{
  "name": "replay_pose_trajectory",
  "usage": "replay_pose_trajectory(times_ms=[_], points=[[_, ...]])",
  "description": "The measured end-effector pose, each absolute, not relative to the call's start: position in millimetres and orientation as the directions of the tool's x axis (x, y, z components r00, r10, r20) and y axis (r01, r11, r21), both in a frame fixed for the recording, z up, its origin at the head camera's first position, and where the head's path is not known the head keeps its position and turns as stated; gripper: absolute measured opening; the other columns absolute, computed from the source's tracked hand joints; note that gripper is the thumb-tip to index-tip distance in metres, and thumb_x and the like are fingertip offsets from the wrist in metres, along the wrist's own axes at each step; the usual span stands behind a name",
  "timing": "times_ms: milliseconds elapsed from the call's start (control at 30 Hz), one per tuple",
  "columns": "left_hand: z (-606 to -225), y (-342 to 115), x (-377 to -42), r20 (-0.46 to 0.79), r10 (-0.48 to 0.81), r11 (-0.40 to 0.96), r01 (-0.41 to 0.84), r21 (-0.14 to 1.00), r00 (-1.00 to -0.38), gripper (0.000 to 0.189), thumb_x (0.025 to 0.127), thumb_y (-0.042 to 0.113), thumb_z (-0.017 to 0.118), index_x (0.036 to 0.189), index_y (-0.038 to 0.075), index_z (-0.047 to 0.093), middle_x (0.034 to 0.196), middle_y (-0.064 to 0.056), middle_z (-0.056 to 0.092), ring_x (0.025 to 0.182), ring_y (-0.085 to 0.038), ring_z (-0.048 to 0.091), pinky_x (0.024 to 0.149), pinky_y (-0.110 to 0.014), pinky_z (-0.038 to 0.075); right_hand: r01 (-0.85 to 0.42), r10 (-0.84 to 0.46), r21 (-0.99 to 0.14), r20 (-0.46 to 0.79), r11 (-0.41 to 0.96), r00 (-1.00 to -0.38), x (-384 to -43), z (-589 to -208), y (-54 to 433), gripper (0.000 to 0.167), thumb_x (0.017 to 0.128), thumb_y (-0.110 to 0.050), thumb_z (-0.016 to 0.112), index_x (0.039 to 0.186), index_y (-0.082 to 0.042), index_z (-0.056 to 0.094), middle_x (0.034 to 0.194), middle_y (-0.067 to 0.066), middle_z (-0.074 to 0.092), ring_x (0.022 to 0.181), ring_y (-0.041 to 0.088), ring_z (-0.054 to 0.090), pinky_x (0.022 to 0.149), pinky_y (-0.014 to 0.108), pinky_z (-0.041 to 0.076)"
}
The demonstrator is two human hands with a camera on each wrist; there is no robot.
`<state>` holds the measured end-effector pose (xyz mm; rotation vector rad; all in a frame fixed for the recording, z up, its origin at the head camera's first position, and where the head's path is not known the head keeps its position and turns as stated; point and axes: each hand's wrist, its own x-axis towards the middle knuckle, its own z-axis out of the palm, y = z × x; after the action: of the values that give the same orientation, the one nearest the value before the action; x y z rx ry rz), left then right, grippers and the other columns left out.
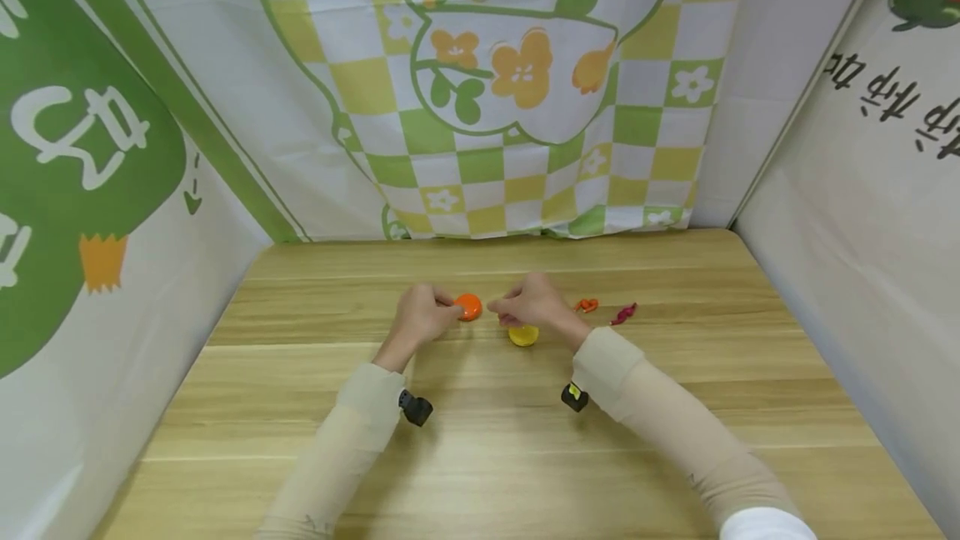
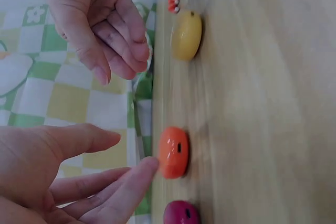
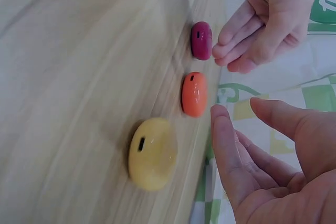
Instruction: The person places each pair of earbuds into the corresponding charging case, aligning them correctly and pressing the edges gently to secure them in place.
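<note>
My left hand (image 1: 422, 317) is beside a glossy rounded orange case (image 1: 468, 307) with a small dark slot. In the left wrist view its thumb and fingers (image 2: 131, 184) stand apart, one fingertip right at the case's edge. A matching magenta case (image 3: 201, 40) lies next to the orange one, hidden from the head view by that hand. Over a yellow case (image 1: 523, 337) hovers my right hand (image 1: 534, 303). The right wrist view shows its thumb and fingers (image 3: 226, 135) spread with nothing between them.
Right of the yellow case lie small twisted orange pieces (image 1: 587, 305) and magenta pieces (image 1: 623, 314). All rest on a wood-grain table (image 1: 495, 457). A checked green-and-yellow cloth (image 1: 525, 157) hangs along the back edge, with printed panels at both sides.
</note>
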<state>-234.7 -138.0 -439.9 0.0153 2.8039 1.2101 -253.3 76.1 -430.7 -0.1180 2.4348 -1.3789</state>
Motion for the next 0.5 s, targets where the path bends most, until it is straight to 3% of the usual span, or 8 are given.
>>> replay_pose_trajectory(times_ms=[100, 300, 500], points=[[-438, -141, -245, -0.116, 0.045, 0.709, -0.050, 0.703, -0.992, 0.022, 0.094, 0.020, 0.077, 0.099, -0.001, 0.082, 0.085, -0.014, 0.081, 0.064, -0.017, 0.068, 0.054, -0.022, 0.048, 0.085, -0.249, -0.838, -0.255, 0.540, -0.934, -258, -430, 66, 0.028, 0.097, -0.018, 0.078, 0.106, 0.009, 0.080, 0.089, 0.017, 0.081, 0.094, 0.035, 0.080, 0.084, 0.038, 0.067], [-435, -141, -262, -0.205, 0.023, 0.771, -0.113, 0.627, -0.979, 0.032, 0.094, 0.023, 0.078, 0.074, -0.001, 0.079, 0.066, -0.010, 0.075, 0.048, -0.010, 0.040, 0.049, -0.023, 0.034, 0.092, -0.206, -0.790, -0.267, 0.606, -0.941, -270, -429, 50, 0.027, 0.096, -0.020, 0.077, 0.097, 0.007, 0.081, 0.095, 0.022, 0.081, 0.092, 0.035, 0.080, 0.085, 0.040, 0.067], [-435, -137, -274, -0.258, 0.018, 0.813, -0.136, 0.566, -0.966, 0.037, 0.092, 0.024, 0.080, 0.064, 0.001, 0.074, 0.073, -0.013, 0.079, 0.054, -0.012, 0.053, 0.055, -0.022, 0.041, 0.175, -0.131, -0.767, -0.320, 0.618, -0.938, -283, -434, 37, 0.027, 0.093, -0.015, 0.081, 0.094, 0.011, 0.078, 0.094, 0.024, 0.080, 0.088, 0.033, 0.081, 0.084, 0.040, 0.067]])
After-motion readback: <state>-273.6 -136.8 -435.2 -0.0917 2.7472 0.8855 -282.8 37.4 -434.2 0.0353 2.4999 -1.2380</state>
